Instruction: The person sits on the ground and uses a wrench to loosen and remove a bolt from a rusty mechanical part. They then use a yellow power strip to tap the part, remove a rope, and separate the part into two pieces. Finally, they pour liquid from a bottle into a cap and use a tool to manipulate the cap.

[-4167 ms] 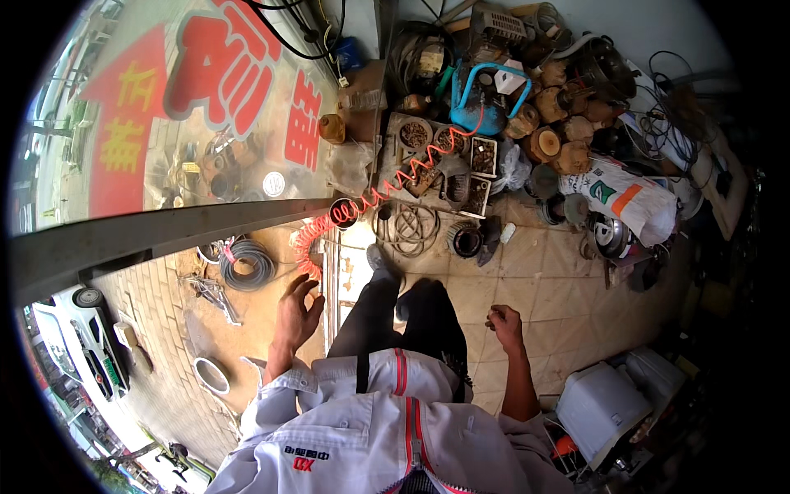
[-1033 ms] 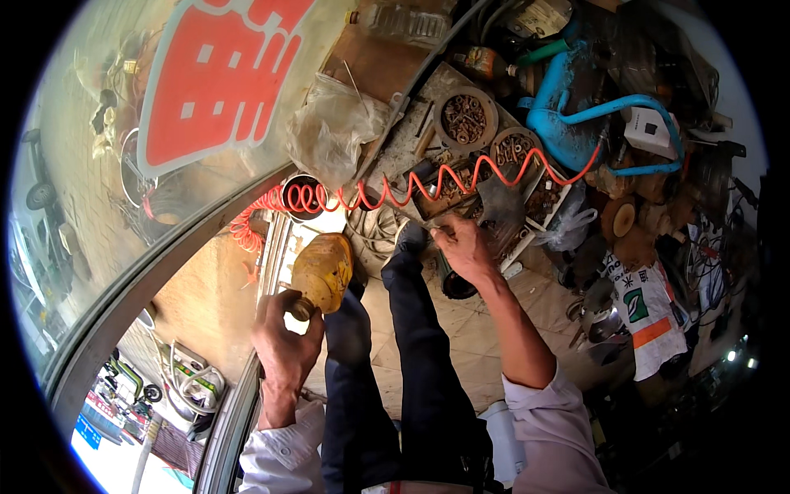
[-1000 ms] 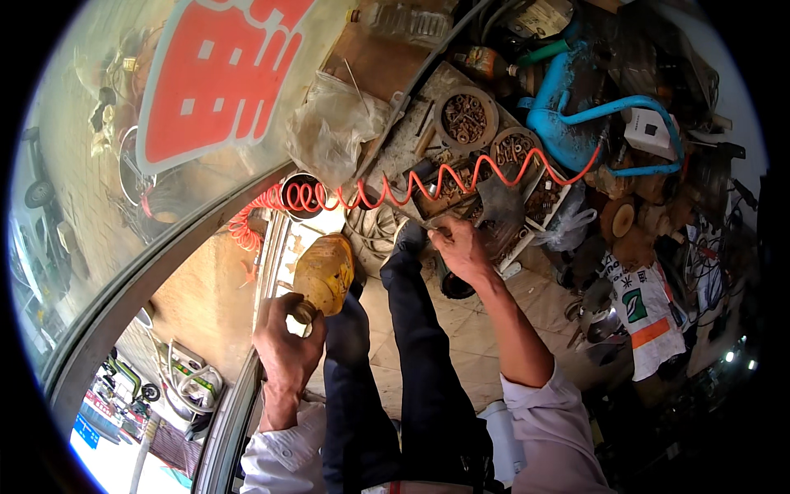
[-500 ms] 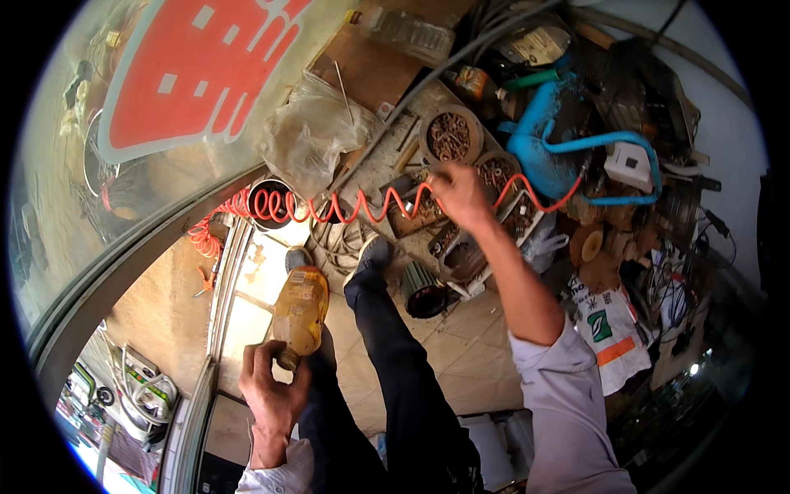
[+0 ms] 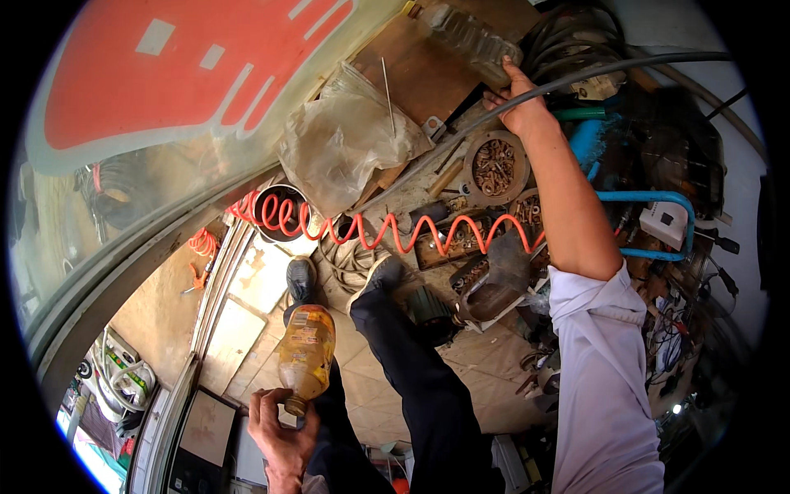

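Observation:
My left hand (image 5: 284, 428) pinches the neck of a see-through plastic bottle (image 5: 306, 350) with a yellow-brown tint, its neck pointing down toward me. My right hand (image 5: 520, 103) reaches far out at the upper right, fingers and thumb around the near end of a clear ribbed plastic bottle (image 5: 469, 41). That bottle lies on a brown board (image 5: 403, 62). Below my right forearm is a round bowl (image 5: 495, 167) of rusty nuts and bolts. A crumpled clear plastic bag (image 5: 350, 148) lies left of the bowl.
A coiled red air hose (image 5: 395, 235) stretches across the middle, and a grey hose (image 5: 609, 70) arches over the bench. A blue tubular handle (image 5: 687, 218) stands at right. A glass panel (image 5: 164, 82) with red lettering fills the upper left. A metal can (image 5: 276, 214) sits beside its frame.
My right hand has moved from above the red hose up and away to the clear bottle, closing around its end. The left hand still holds the tinted bottle. The view has shifted.

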Demonstrator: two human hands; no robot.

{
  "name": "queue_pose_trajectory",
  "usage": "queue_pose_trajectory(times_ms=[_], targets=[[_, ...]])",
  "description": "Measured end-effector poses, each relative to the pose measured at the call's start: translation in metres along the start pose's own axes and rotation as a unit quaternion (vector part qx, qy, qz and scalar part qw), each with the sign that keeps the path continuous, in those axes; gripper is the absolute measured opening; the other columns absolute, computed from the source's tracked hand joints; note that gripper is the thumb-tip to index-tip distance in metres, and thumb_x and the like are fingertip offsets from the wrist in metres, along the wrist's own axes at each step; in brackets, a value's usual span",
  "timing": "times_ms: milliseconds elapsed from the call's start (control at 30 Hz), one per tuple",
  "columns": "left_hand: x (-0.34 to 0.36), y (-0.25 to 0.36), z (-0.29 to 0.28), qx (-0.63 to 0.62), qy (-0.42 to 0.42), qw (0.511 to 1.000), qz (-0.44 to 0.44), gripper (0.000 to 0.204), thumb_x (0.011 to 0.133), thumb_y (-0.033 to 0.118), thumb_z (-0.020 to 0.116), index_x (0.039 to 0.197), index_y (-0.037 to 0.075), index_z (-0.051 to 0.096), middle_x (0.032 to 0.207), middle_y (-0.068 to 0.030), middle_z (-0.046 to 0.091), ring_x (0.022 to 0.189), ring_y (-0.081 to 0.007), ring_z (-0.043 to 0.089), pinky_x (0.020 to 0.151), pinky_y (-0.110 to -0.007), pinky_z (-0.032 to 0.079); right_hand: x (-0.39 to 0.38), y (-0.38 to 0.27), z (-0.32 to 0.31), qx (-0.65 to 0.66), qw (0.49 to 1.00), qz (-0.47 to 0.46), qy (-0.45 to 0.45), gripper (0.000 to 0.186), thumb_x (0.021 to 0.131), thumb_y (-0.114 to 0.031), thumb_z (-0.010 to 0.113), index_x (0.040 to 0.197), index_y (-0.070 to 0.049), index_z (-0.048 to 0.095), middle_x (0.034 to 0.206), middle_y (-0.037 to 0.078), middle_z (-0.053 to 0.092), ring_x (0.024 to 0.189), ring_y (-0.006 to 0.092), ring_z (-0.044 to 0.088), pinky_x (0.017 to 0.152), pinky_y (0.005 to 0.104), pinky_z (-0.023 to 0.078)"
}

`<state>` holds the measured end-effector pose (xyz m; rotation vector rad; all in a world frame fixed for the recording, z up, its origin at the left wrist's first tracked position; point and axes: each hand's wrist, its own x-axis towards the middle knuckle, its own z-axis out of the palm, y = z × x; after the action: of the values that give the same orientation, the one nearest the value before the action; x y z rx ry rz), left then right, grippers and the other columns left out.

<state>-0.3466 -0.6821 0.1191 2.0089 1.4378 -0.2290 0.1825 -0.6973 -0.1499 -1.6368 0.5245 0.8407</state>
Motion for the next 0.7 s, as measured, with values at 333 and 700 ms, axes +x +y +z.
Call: queue_pose_trajectory(times_ms=[333, 700], targets=[[-0.008, 0.011, -0.008, -0.016, -0.006, 1.0, 0.016, 0.032, 0.063, 0.002, 0.076, 0.092, 0.001, 0.062, 0.086, -0.0171, 0.061, 0.08, -0.0357, 0.063, 0.072, -0.041, 0.051, -0.035, 0.02, -0.059, 0.213, 0.977, 0.017, -0.001, 0.07, 0.088, -0.043, 0.071, 0.136, -0.001, 0.042, 0.134, 0.021, 0.041, 0.104, 0.0308, 0.056, 0.092, 0.0468, 0.052], [-0.029, 0.046, -0.062, -0.052, -0.02, 0.991, 0.124, 0.03, 0.065, 0.002, 0.073, 0.092, 0.0, 0.06, 0.086, -0.017, 0.058, 0.078, -0.0358, 0.06, 0.071, -0.042, 0.049, -0.185, 0.035, -0.229, 0.351, 0.936, 0.0, -0.03, 0.054, 0.094, -0.046, 0.058, 0.126, -0.004, 0.05, 0.105, 0.014, 0.056, 0.094, 0.0295, 0.057, 0.087, 0.0478, 0.053]])
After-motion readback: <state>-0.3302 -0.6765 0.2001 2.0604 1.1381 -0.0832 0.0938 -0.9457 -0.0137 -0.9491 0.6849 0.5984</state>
